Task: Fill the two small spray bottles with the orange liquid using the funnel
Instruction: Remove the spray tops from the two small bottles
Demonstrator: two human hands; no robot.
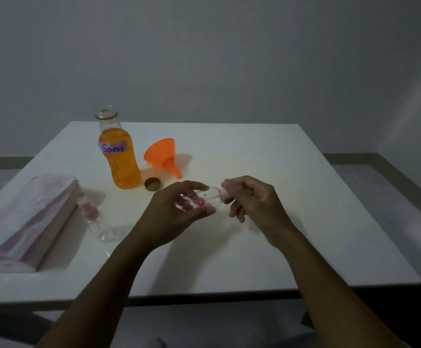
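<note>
Hands [169, 214] [257, 202] on small bottle [213, 198]; "Spray" bottle [121, 159] beyond.

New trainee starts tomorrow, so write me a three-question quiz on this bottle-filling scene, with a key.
1. True or false: the funnel sits in the neck of the big orange bottle.
2. What does the right hand pinch? A) the funnel's spout B) the pink top of the small spray bottle that the left hand holds C) the big orange bottle's neck
3. Where is the second spray bottle?

Key
1. False: it lies on its side on the table.
2. B.
3. On the table beside the tissue pack, no hand on it.
</note>
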